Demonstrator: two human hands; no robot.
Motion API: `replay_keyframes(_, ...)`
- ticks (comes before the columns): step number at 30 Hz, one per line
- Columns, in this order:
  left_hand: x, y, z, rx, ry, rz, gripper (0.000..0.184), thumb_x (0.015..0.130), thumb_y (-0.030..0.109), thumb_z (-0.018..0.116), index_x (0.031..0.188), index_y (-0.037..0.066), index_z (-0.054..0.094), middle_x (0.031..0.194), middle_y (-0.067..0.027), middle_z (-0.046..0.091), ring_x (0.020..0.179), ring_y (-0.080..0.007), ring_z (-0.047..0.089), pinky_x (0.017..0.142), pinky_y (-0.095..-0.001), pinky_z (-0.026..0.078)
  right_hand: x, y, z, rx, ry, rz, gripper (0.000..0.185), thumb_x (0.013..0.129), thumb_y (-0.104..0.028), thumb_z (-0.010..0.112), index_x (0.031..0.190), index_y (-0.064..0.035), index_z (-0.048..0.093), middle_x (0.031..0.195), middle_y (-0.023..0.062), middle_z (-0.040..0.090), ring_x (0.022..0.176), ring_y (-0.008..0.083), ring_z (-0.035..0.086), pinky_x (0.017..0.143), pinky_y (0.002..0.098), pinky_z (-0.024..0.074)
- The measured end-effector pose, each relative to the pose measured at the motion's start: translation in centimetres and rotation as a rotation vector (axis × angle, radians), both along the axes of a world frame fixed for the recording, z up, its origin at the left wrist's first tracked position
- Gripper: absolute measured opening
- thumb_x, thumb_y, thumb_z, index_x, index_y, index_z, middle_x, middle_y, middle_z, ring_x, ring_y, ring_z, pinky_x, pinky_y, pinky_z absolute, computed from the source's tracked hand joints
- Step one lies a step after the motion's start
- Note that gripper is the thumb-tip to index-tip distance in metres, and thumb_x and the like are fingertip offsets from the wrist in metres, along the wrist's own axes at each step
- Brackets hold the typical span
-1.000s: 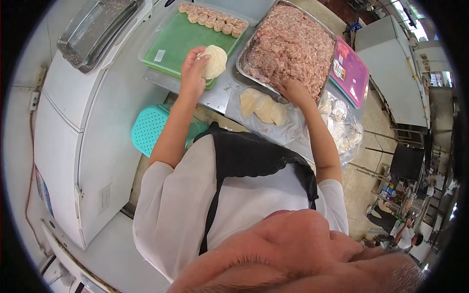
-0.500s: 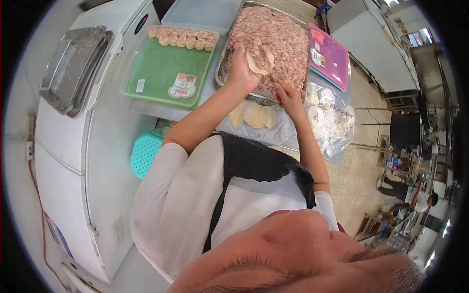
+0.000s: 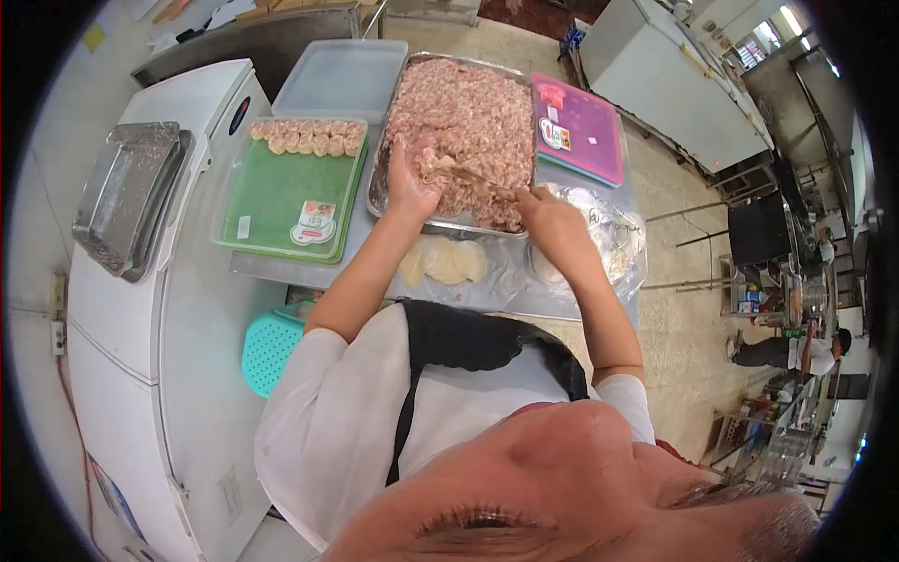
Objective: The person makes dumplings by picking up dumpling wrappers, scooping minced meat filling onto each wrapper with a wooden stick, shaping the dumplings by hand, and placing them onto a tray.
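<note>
My left hand (image 3: 410, 192) is closed, cupped around a thin pale dough wrapper (image 3: 444, 167) over the near left part of a metal tray (image 3: 376, 192). Pink ground meat mixture (image 3: 468, 103) fills that tray. In my right hand (image 3: 552, 225), at the tray's near right corner, is the end of a thin flat utensil (image 3: 496, 189). Its blade reaches left to the wrapper; its exact kind is hard to make out. A stack of round dough wrappers (image 3: 454, 260) lies on plastic just before the tray.
Left of the tray, a green-based container (image 3: 281, 197) holds rows of filled dumplings (image 3: 318, 139). Behind it lies a clear lid (image 3: 339, 80). A purple lid (image 3: 581, 131) and a plastic bag (image 3: 609, 234) are on the right. Metal pans (image 3: 131, 197) sit atop a white freezer (image 3: 187, 309).
My left hand has drawn the wrapper down near the meat, and the utensil now meets it. The wrapper stood more open before. The whole view has shifted.
</note>
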State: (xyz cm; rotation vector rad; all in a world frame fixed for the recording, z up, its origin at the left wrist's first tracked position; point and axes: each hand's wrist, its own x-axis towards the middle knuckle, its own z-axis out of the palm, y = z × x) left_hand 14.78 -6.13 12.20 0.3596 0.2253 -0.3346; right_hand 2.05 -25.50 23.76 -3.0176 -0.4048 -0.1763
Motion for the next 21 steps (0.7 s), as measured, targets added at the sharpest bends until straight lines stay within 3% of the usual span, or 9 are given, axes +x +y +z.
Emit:
replay_keyframes(4, -0.3, -0.4, 0.4, 0.021, -0.006, 0.052, 0.047, 0.085, 0.049, 0.059, 0.104, 0.006, 0.058, 0.115, -0.0130, 0.058, 0.104, -0.0314, 0.055, 0.094, -0.0511, 0.041, 0.8, 0.4, -2.5, 0.169, -0.079, 0.100, 0.017, 0.087, -0.016, 0.054, 0.097, -0.0020, 0.058, 0.083, 0.0186, 0.060, 0.075, 0.0361, 0.063, 0.062, 0.0461, 0.0501)
replay_keyframes(5, -0.3, -0.2, 0.2, 0.056, 0.052, 0.094, 0.042, 0.082, 0.044, 0.061, 0.095, 0.004, 0.060, 0.094, -0.0096, 0.061, 0.089, -0.0257, 0.058, 0.080, -0.0428, 0.049, 1.0, -0.3, -2.5, 0.182, -0.066, 0.119, 0.017, 0.088, -0.016, 0.053, 0.096, -0.0015, 0.058, 0.083, 0.0194, 0.059, 0.075, 0.0367, 0.062, 0.063, 0.0461, 0.0498)
replay_keyframes(8, -3.7, 1.1, 4.2, 0.030, 0.005, 0.027, 0.036, 0.082, 0.033, 0.064, 0.099, 0.002, 0.057, 0.097, -0.0099, 0.060, 0.089, -0.0253, 0.059, 0.080, -0.0420, 0.052, 1.8, -2.1, -1.8, 0.378, -0.100, 0.217, 0.020, 0.090, -0.018, 0.053, 0.093, -0.0001, 0.059, 0.080, 0.0211, 0.059, 0.076, 0.0386, 0.060, 0.065, 0.0459, 0.0485)
replay_keyframes(9, -4.2, 1.3, 4.6, 0.063, -0.171, 0.014, 0.038, 0.080, 0.017, 0.065, 0.112, 0.001, 0.053, 0.104, -0.0114, 0.058, 0.093, -0.0263, 0.060, 0.085, -0.0462, 0.052, 1.8, -2.6, -1.7, 0.471, -0.124, 0.251, 0.021, 0.091, -0.019, 0.052, 0.092, 0.0004, 0.060, 0.079, 0.0215, 0.059, 0.076, 0.0392, 0.060, 0.065, 0.0457, 0.0480)
replay_keyframes(12, -5.5, 2.7, 5.4, 0.573, -0.483, -0.207, 0.059, 0.081, 0.007, 0.062, 0.135, 0.006, 0.037, 0.122, -0.0126, 0.054, 0.110, -0.0296, 0.055, 0.101, -0.0552, 0.039, 0.9, -3.6, 0.3, 0.582, 0.184, 0.228, 0.028, 0.093, -0.023, 0.053, 0.102, 0.0011, 0.061, 0.090, 0.0221, 0.061, 0.084, 0.0375, 0.059, 0.072, 0.0429, 0.0467)
replay_keyframes(13, -5.7, 2.6, 5.9, 0.725, -0.613, -0.140, 0.063, 0.079, 0.007, 0.066, 0.135, 0.008, 0.039, 0.121, -0.0110, 0.055, 0.106, -0.0241, 0.058, 0.098, -0.0457, 0.044, 0.6, -3.9, 0.6, 0.583, 0.170, 0.258, 0.028, 0.093, -0.024, 0.053, 0.102, 0.0011, 0.062, 0.089, 0.0218, 0.061, 0.083, 0.0373, 0.060, 0.072, 0.0426, 0.0468)
replay_keyframes(15, -5.2, 2.3, 7.0, 1.134, -0.989, 0.071, 0.057, 0.073, 0.004, 0.066, 0.127, 0.008, 0.048, 0.113, -0.0090, 0.059, 0.100, -0.0224, 0.060, 0.095, -0.0388, 0.045, 0.2, -4.2, 0.9, 0.579, 0.150, 0.325, 0.029, 0.093, -0.024, 0.052, 0.101, 0.0012, 0.063, 0.087, 0.0213, 0.062, 0.083, 0.0369, 0.060, 0.072, 0.0422, 0.0470)
replay_keyframes(17, -4.8, 2.4, 7.8, 1.256, -1.192, 0.043, 0.051, 0.069, 0.002, 0.067, 0.118, 0.007, 0.054, 0.107, -0.0072, 0.061, 0.096, -0.0211, 0.060, 0.092, -0.0344, 0.045, -0.3, -4.2, 1.6, 0.570, 0.185, 0.320, 0.029, 0.092, -0.024, 0.054, 0.099, 0.0019, 0.064, 0.086, 0.0215, 0.063, 0.079, 0.0386, 0.060, 0.071, 0.0444, 0.0476)
replay_keyframes(21, -2.9, 3.6, 8.7, 1.203, -1.296, -0.374, 0.038, 0.067, 0.007, 0.071, 0.104, 0.003, 0.061, 0.100, -0.0047, 0.063, 0.093, -0.0174, 0.059, 0.087, -0.0316, 0.046, -0.3, -2.6, -1.4, 0.654, 0.080, 0.327, 0.030, 0.090, -0.026, 0.056, 0.103, -0.0008, 0.065, 0.082, 0.0197, 0.065, 0.076, 0.0387, 0.061, 0.071, 0.0442, 0.0489)
